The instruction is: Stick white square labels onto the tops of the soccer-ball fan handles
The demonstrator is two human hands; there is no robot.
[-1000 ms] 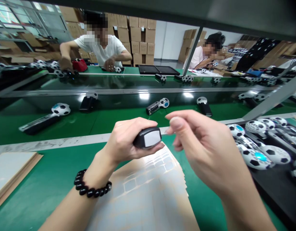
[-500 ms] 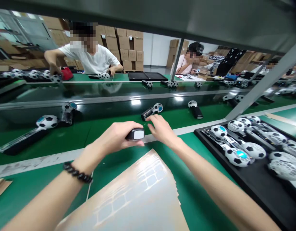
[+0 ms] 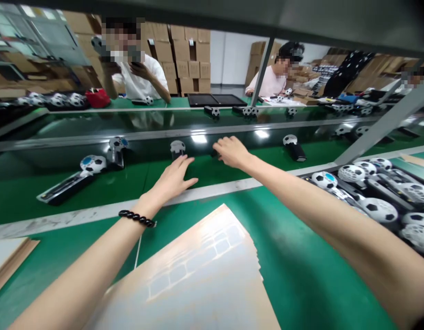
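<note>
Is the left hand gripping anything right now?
No, the left hand is open and empty, its fingers spread over the green belt, just short of a soccer-ball-patterned handheld device.

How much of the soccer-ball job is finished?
It looks partly done. Finished-looking soccer-ball gadgets sit on the green belt. In hand: nothing seems held; the left hand is open, and the right hand is at a dark piece. Left to do, it seems: the black tray holds more gadgets, and a stack of sticker sheets lies in front.
</note>
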